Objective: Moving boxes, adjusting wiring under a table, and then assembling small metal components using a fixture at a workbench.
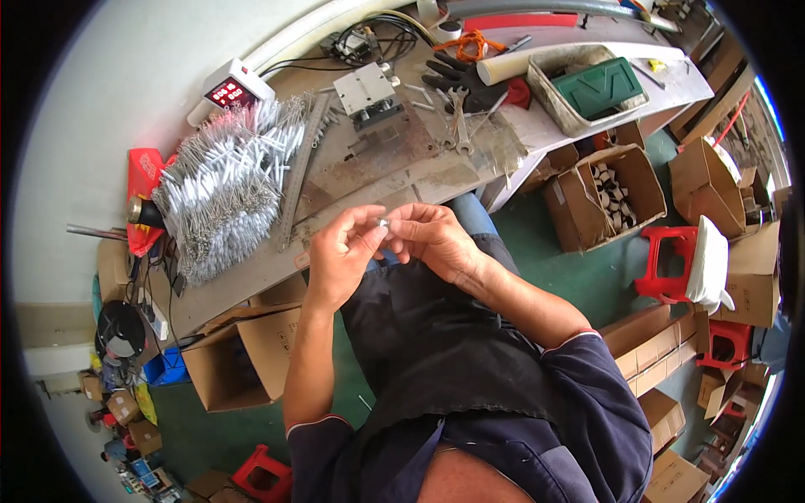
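My left hand (340, 256) and my right hand (438, 243) meet in front of my dark apron, near the front edge of the workbench. Between their fingertips is a small shiny metal piece (383, 223), too small to make out its kind. Thumb and fingers of both hands pinch it. Beyond my hands, a metal block fixture (366, 90) stands on a steel plate on the bench. To the left lies a large heap of thin wire pieces with white sleeves (231, 184), beside a long metal strip (303, 168).
A counter with a red display (238, 87) stands behind the heap. Spanners (460, 121) and a dark glove (465, 82) lie at the back right, near a bin with a green tray (597, 88). Cardboard boxes (574, 210) and a red stool (668, 264) stand on the floor.
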The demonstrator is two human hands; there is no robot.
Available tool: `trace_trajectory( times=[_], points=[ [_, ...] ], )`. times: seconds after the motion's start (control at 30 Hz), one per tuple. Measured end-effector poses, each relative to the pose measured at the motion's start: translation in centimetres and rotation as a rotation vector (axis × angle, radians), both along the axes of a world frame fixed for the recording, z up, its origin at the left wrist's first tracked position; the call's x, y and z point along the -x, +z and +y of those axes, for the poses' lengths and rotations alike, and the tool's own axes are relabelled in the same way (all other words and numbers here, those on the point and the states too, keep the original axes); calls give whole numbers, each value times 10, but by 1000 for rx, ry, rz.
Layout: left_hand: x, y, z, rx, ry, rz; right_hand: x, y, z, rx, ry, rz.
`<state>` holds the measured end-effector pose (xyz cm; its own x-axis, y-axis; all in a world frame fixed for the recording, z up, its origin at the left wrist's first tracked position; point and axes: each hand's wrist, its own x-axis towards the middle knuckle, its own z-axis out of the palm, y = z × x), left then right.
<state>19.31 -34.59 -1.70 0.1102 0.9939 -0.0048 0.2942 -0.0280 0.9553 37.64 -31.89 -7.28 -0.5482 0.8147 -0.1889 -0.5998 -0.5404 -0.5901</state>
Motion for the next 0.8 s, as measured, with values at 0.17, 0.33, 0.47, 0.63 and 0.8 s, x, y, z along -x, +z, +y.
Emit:
trace_trajectory(
  times=[0.17, 0.33, 0.47, 0.63, 0.8],
  points=[
    [4, -13, -8, 121, 7, -255, 2, -16, -8, 58, 55, 79],
    [5, -20, -10, 131, 27, -184, 3, -26, -13, 96, 109, 127],
    [6, -21, -11, 129, 7, -142, 1, -29, -16, 92, 112, 136],
    [2, -22, -10, 184, 17, -237, -3, -26, -16, 77, 111, 126],
    [1, -28, -12, 210, 13, -288, -6, -28, -15, 64, 102, 68]
  ],
)
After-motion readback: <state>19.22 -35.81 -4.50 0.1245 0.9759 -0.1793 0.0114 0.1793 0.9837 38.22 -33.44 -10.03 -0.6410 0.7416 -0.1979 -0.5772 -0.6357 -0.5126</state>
